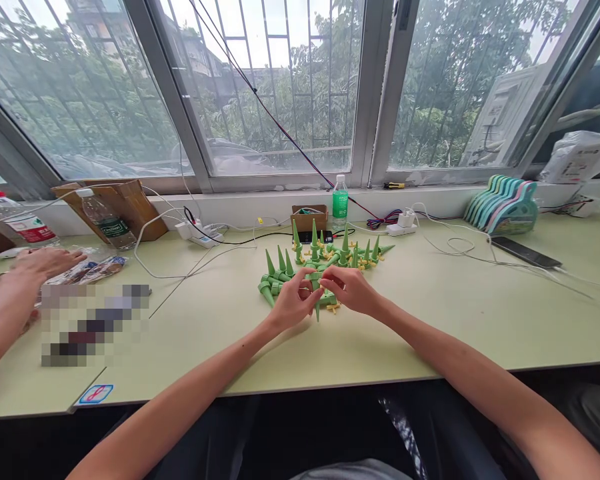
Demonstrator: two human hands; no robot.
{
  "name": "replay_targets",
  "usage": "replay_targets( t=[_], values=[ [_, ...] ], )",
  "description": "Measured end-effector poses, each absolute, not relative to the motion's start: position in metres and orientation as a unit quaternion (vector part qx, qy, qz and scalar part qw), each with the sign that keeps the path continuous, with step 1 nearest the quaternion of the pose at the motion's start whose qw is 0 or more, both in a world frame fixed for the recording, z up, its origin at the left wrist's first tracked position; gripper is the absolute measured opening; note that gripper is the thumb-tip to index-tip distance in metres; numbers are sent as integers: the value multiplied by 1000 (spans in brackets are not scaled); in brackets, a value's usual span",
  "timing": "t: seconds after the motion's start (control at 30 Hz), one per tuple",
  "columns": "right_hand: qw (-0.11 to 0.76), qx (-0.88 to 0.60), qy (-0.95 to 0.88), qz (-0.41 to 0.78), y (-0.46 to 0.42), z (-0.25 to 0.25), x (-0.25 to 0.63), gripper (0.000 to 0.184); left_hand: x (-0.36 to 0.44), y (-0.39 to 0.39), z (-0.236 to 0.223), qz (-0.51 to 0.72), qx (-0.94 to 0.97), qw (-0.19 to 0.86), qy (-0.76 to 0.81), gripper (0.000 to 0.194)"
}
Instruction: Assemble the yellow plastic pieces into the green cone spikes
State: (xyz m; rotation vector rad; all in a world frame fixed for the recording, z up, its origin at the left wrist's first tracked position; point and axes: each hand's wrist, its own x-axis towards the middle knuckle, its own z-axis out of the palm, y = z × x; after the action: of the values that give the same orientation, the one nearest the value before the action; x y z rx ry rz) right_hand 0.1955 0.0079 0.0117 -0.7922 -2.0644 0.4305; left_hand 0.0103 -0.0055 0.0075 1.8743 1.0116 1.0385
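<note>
My left hand (294, 301) is closed around a green plastic watering spike (317, 311), whose pointed tip faces down just above the table. My right hand (349, 288) is pinched at the spike's side near its upper part. The fingertips hide whatever small piece may sit between them. Just beyond both hands lies a pile of similar green spikes (269, 291), some standing point up and others on their sides. Small yellow valve pieces (333, 309) are scattered among them, one lying close under my right hand.
Behind the pile stand a small cardboard box (310, 219), a phone (313, 237) and a green-labelled bottle (340, 203). White cables and a power strip (401, 229) run along the back. At right are a black phone (526, 253) and pastel hangers (503, 205). Another person's hand (47, 262) works at left.
</note>
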Motion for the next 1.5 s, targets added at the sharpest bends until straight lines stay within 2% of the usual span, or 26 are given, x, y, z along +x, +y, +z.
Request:
replay_targets(
  t=[0.5,0.77,1.0,1.2,1.5],
  values=[
    [431,-317,-833,143,12,9,195,26,8,-4,3,386,770,329,386,38],
    [426,-344,-766,337,6,10,194,35,7,-1,-2,382,781,311,384,31],
    [426,-336,-727,420,4,11,194,36,7,-1,-2,393,783,305,374,27],
    [437,-332,-732,404,3,13,193,35,10,-2,1,406,780,274,388,28],
    [441,-359,-761,313,5,12,193,28,12,-5,8,454,734,291,414,34]
  ],
)
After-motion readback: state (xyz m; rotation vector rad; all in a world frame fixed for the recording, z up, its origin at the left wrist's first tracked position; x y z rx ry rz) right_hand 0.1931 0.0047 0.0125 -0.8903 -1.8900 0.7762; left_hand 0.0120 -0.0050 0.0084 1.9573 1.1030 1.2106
